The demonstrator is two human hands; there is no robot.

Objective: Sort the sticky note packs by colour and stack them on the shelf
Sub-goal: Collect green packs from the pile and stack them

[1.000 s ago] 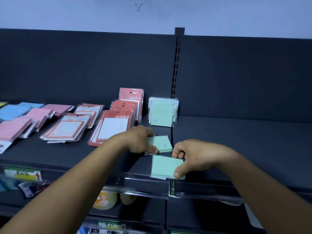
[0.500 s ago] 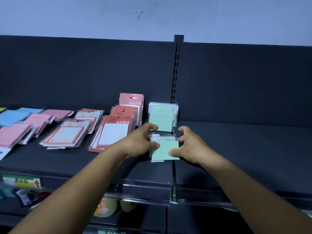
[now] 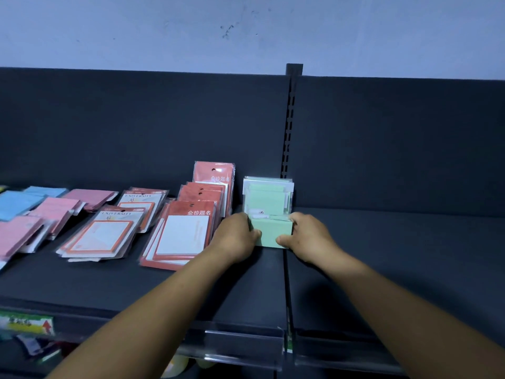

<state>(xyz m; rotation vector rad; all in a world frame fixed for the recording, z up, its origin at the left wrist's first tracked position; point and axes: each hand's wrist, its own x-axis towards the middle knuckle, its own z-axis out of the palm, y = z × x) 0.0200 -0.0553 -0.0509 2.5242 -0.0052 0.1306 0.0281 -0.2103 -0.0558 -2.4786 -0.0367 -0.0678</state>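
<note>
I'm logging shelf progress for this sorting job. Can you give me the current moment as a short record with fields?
held item: green sticky note packs, gripped from both sides
left hand: grips the packs' left edge
right hand: grips the packs' right edge
location: on the shelf, in front of upright green packs
left neighbours: red-framed packs, then pink packs, blue packs
upright support: slotted post behind the green packs

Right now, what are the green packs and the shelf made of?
The green packs, held between the left hand and right hand, look like matte paper pads; the ones standing behind show a shiny clear wrapper, probably plastic film. The shelf looks like dark painted metal, going by its smooth, dull surface, though that is a guess.
</note>
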